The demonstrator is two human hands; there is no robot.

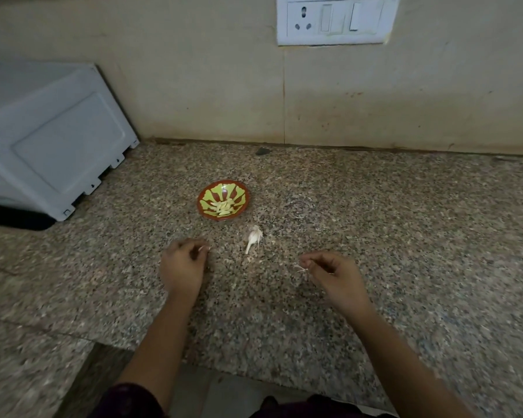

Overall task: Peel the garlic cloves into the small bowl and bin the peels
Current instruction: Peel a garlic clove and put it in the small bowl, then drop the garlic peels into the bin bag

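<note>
One head-worn wide-angle view, looking forward and down over the bench.

The camera sits above and on the near side of the small bowl (223,200), which lies just above the frame's middle on the speckled bench (390,230). Beyond the bowl the view faces the wall and reaches up to a socket plate (334,19). Left of the bowl it takes in a white appliance (52,131). Nearer than the bowl, the left hand (181,267) and right hand (334,276) come in from the bottom edge, close under the lens.
</note>
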